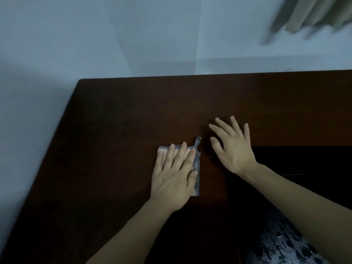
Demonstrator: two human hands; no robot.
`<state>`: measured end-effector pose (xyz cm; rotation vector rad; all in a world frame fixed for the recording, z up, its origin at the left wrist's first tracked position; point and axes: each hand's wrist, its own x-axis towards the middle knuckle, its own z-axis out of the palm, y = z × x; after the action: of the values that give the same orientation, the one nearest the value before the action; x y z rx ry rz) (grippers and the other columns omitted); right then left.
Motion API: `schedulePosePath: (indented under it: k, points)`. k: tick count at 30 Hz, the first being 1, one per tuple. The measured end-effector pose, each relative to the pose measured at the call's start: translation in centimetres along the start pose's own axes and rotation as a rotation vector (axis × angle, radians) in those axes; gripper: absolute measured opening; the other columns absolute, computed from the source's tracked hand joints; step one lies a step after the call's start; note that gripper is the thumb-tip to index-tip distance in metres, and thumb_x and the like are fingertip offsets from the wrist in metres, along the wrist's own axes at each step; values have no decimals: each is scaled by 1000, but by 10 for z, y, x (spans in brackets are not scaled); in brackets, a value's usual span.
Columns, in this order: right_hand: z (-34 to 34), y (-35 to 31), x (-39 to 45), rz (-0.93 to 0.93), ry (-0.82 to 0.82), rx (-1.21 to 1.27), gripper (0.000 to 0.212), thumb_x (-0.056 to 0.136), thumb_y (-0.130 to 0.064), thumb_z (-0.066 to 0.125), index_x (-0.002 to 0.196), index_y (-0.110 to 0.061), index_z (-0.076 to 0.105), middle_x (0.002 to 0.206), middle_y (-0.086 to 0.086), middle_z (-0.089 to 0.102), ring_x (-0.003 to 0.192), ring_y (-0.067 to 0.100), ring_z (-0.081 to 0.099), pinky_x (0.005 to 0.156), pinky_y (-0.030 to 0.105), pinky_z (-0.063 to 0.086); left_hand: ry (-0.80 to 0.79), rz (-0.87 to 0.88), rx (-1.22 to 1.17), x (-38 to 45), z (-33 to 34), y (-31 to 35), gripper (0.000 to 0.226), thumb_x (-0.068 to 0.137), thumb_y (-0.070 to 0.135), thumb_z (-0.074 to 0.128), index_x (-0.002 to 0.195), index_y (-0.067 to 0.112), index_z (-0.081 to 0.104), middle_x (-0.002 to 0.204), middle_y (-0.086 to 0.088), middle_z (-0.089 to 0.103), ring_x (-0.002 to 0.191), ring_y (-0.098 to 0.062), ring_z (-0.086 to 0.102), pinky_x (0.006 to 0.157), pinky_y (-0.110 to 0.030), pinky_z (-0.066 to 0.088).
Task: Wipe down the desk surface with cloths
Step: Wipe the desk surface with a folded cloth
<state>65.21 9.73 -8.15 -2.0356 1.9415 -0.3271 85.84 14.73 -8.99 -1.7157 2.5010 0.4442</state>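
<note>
A dark brown wooden desk (118,121) fills the middle of the head view. A small folded cloth (197,168), pinkish with a dark dotted border and a hanging loop, lies flat on it. My left hand (174,174) presses on the cloth with straight fingers and covers most of it. My right hand (233,145) is just right of the cloth with fingers spread, flat on or just above the bare desk, holding nothing.
A pale wall (133,35) runs behind and left of the desk. Beige curtain folds (314,14) hang at the top right, blurred. The desk's front edge steps back at the right, over a dark gap (304,161) and patterned dark clothing (282,242).
</note>
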Motion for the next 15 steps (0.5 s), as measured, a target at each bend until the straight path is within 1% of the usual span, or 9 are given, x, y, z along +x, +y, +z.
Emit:
schedulePosePath:
  k: [2,4,5,7,8,10,12,13,15]
  points:
    - [-3,5,-8,27,0,-18,51,106,-43,34,155,-31,39,167,-7,24,157,25,-3,123,55,-10,-20,34,-35,17,-4,7,59,104,54,6,157,38,-14,165,11,-24,150,-15,-28,121,-42,-21]
    - [-4,5,-14,40,-1,-35,50,107,-41,37,155,-31,39,167,-6,24,157,26,-4,123,55,-10,-76,45,-152,25,-12,10,58,107,51,15,159,39,-9,166,13,-19,150,-11,-27,122,-40,-20]
    - [-3,2,-17,40,1,-41,49,107,-40,38,155,-30,39,168,-6,23,157,27,-4,123,55,-10,-82,52,-206,25,-19,7,59,108,47,20,160,39,-6,167,14,-15,151,-8,-24,123,-38,-18]
    - [1,-8,-20,9,19,-63,49,106,-38,38,154,-30,41,167,-3,25,157,29,-2,122,54,-9,-18,51,-254,21,-31,-7,59,108,40,28,161,37,0,168,15,-7,152,-4,-16,124,-34,-14]
    - [3,-16,-21,-24,25,-76,50,105,-39,34,153,-29,43,166,0,28,157,31,0,122,54,-8,19,36,-258,19,-37,-17,58,109,37,30,161,37,4,168,16,-5,152,-3,-14,125,-34,-12]
    - [8,-39,-21,-107,-5,-109,63,97,-45,20,153,-27,43,166,3,27,157,31,0,121,53,-10,59,-18,-241,16,-47,-43,57,108,38,32,160,36,9,168,18,-1,153,-4,-11,125,-35,-8]
    - [16,-66,-18,-163,-88,-130,75,91,-52,6,157,-29,35,169,3,17,156,30,-9,120,50,-16,73,-87,-214,13,-54,-68,56,108,40,32,160,35,12,168,16,1,153,-6,-8,125,-36,-5]
    - [20,-80,-18,-170,-129,-137,77,91,-55,2,159,-32,28,171,1,9,156,30,-15,119,50,-18,76,-115,-207,13,-56,-78,56,108,39,33,160,35,13,169,15,3,154,-7,-7,125,-37,-3]
    - [34,-100,-18,-170,-199,-159,70,96,-57,3,161,-35,14,171,0,-4,154,32,-22,118,52,-20,77,-146,-193,11,-56,-92,56,108,38,35,160,34,14,169,14,4,154,-8,-6,126,-39,-2]
